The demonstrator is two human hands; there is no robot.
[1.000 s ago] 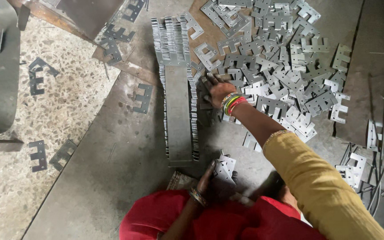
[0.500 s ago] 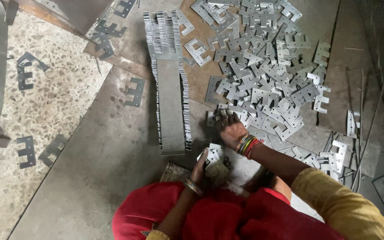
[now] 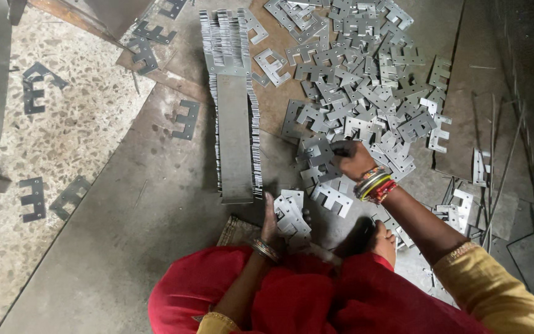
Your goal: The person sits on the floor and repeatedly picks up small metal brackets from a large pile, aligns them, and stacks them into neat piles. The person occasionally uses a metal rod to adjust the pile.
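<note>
A few dark E-shaped plates (image 3: 34, 96) are seen scattered on the speckled floor (image 3: 63, 154) at the left. A long stacked row of plates (image 3: 235, 117) is laid on the metal sheet (image 3: 125, 247). Just below it, a small bundle of E-shaped metal plates (image 3: 292, 215) is held in the left hand (image 3: 273, 222), its grip closed around them. Further right, the right hand (image 3: 352, 159) is lowered onto the loose pile of plates (image 3: 366, 80), its grip apparently clenched on one plate, though this is partly hidden.
</note>
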